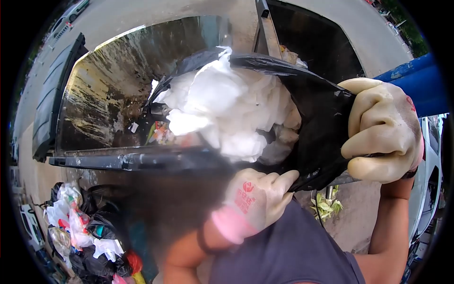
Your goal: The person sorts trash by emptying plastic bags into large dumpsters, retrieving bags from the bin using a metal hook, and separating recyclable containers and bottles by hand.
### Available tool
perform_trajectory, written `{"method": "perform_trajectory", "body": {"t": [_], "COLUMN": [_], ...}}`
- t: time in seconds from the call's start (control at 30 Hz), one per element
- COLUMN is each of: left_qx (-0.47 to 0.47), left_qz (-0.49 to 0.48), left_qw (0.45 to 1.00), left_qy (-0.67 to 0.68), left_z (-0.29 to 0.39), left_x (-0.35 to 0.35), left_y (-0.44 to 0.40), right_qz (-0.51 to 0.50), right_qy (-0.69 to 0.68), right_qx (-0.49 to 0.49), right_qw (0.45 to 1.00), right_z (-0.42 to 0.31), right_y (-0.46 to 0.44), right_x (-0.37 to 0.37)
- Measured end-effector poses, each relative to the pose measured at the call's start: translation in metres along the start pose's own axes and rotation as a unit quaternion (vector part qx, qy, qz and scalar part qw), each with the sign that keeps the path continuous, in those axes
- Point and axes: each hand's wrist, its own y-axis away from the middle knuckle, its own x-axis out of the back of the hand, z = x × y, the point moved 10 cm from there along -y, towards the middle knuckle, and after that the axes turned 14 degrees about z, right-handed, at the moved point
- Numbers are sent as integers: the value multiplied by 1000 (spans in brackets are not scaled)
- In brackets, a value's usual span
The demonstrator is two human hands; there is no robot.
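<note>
In the head view, the bag point(321, 123) gaped over the near edge of the bin point(127, 160), paper point(215, 97) filling its mouth. The right hand point(384, 130) was clenched on its side, the left hand point(259, 198) curled at its rim; firm, spread grips seemed best.
</note>
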Motion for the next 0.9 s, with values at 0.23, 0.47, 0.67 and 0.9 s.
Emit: {"method": "perform_trajectory", "body": {"t": [0.23, 0.47, 0.67, 0.9], "left_qx": [-2, -65, 0, -139], "left_qz": [97, 181, 206, 217], "left_qw": [990, 977, 978, 954], "left_qy": [98, 88, 18, -153], "left_z": [-2, -1, -1, 15], "left_x": [22, 65, 97, 97], "left_y": [-15, -44, -78, -110], "right_qz": [48, 330, 334, 230], "right_qy": [27, -14, -93, -244], "right_qx": [-94, -382, -624, -669], "right_qw": [994, 863, 701, 664], "right_z": [33, 83, 109, 90], "right_y": [4, 86, 190, 228], "right_x": [9, 28, -42, -133]}}
